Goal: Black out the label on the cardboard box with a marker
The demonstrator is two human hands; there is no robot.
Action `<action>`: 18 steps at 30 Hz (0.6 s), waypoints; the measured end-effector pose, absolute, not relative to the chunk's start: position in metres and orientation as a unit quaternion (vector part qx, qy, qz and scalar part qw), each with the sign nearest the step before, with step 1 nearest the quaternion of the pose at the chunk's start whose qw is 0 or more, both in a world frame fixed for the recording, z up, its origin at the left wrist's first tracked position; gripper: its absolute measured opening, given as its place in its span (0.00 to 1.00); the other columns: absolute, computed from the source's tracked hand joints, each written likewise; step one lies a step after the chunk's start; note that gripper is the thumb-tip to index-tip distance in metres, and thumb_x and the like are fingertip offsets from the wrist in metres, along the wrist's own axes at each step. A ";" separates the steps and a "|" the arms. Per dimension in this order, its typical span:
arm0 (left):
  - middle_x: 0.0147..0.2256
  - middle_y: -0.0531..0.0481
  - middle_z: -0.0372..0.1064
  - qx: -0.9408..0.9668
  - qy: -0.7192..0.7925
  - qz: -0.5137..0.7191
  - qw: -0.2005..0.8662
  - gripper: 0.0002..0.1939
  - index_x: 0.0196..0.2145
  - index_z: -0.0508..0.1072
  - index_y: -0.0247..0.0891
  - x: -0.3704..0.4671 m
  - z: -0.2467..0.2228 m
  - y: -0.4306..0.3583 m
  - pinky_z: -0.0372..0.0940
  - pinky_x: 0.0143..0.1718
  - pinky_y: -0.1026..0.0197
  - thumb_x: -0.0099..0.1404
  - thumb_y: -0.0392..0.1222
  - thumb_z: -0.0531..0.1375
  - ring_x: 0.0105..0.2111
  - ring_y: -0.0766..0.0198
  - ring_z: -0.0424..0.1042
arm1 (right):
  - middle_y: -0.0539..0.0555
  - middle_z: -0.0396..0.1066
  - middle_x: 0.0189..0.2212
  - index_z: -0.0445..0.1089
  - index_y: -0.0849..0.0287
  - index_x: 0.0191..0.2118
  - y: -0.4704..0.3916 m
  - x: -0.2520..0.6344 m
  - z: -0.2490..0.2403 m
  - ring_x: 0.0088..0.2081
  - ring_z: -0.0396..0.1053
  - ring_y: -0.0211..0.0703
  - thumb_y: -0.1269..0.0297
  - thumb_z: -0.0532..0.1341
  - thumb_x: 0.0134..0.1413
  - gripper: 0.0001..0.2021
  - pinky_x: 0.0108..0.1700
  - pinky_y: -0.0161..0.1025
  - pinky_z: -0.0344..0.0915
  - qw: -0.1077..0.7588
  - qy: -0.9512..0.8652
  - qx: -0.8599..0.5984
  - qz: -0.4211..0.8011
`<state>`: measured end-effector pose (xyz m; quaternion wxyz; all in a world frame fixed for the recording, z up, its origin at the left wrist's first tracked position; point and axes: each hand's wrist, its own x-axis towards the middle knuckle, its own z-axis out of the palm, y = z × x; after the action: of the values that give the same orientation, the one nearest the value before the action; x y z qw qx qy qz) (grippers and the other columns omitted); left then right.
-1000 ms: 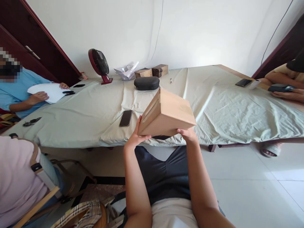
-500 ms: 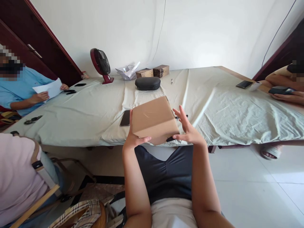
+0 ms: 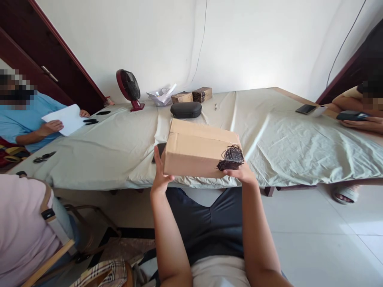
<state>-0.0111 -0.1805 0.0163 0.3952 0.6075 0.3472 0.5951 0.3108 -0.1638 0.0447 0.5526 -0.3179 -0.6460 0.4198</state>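
Note:
A brown cardboard box (image 3: 194, 153) is held up at the table's front edge, its long side facing me. A black scribbled patch (image 3: 231, 157) covers its right front corner. My right hand (image 3: 243, 173) grips that corner, thumb along the lower front edge and fingers mostly hidden behind. At the left end, my left hand (image 3: 160, 175) supports the box with its thumb by the bottom corner and its fingers stretched up along the side. Behind the left hand lies a dark phone (image 3: 161, 148), partly hidden by the box.
Beyond the box are a black case (image 3: 186, 110), two small cartons (image 3: 202, 95), a plastic basket (image 3: 161, 97) and a red fan (image 3: 128, 85) on the cloth-covered table (image 3: 287, 139). A person at left holds paper (image 3: 67, 119); another at right holds a dark object (image 3: 353, 115).
The box has turned in my hands, so its long side and black-marked corner now show. My right hand has closed onto the right corner; my left hand has shifted slightly left.

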 end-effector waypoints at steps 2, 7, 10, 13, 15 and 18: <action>0.81 0.41 0.39 0.618 0.349 0.582 0.398 0.79 0.80 0.31 0.61 -0.022 0.023 -0.189 0.57 0.76 0.38 0.48 0.74 0.77 0.80 0.40 0.47 | 0.57 0.55 0.79 0.44 0.43 0.82 -0.167 0.318 0.048 0.81 0.46 0.65 0.43 0.82 0.39 0.69 0.82 0.61 0.46 0.533 -0.660 -0.315 0.425; 0.75 0.36 0.57 0.662 0.406 0.525 0.349 0.73 0.81 0.38 0.51 -0.022 0.037 -0.197 0.54 0.77 0.34 0.52 0.62 0.79 0.76 0.38 0.57 | 0.55 0.40 0.83 0.34 0.40 0.82 -0.166 0.327 0.047 0.83 0.41 0.65 0.41 0.80 0.44 0.71 0.81 0.63 0.44 0.510 -0.673 -0.303 0.442; 0.74 0.39 0.59 0.636 0.406 0.573 0.320 0.71 0.80 0.38 0.52 -0.013 0.032 -0.189 0.54 0.78 0.38 0.54 0.66 0.76 0.76 0.42 0.57 | 0.57 0.37 0.83 0.25 0.37 0.82 -0.159 0.323 0.037 0.82 0.42 0.64 0.36 0.78 0.44 0.73 0.80 0.66 0.47 0.541 -0.652 -0.277 0.453; 0.71 0.40 0.64 0.589 0.421 0.582 0.371 0.68 0.80 0.43 0.51 -0.002 0.022 -0.179 0.55 0.77 0.38 0.55 0.73 0.73 0.75 0.42 0.61 | 0.58 0.38 0.83 0.22 0.37 0.81 -0.154 0.306 0.031 0.82 0.42 0.61 0.33 0.79 0.41 0.77 0.80 0.64 0.46 0.558 -0.631 -0.265 0.470; 0.70 0.38 0.66 0.571 0.429 0.563 0.416 0.68 0.80 0.46 0.50 0.004 0.017 -0.176 0.56 0.76 0.35 0.54 0.75 0.72 0.74 0.40 0.62 | 0.60 0.43 0.82 0.25 0.40 0.81 -0.154 0.288 0.030 0.82 0.45 0.61 0.30 0.77 0.39 0.76 0.80 0.63 0.49 0.577 -0.607 -0.271 0.475; 0.71 0.34 0.65 0.572 0.424 0.537 0.453 0.70 0.80 0.45 0.47 0.008 0.018 -0.176 0.56 0.76 0.34 0.53 0.75 0.73 0.73 0.38 0.63 | 0.63 0.54 0.78 0.37 0.45 0.81 -0.154 0.265 0.031 0.79 0.52 0.64 0.25 0.73 0.41 0.70 0.76 0.60 0.58 0.618 -0.569 -0.287 0.459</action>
<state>0.0082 -0.1762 0.0177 0.4532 0.5719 0.4238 0.5366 0.2647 -0.1537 0.0306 0.6183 -0.2869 -0.5695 0.4595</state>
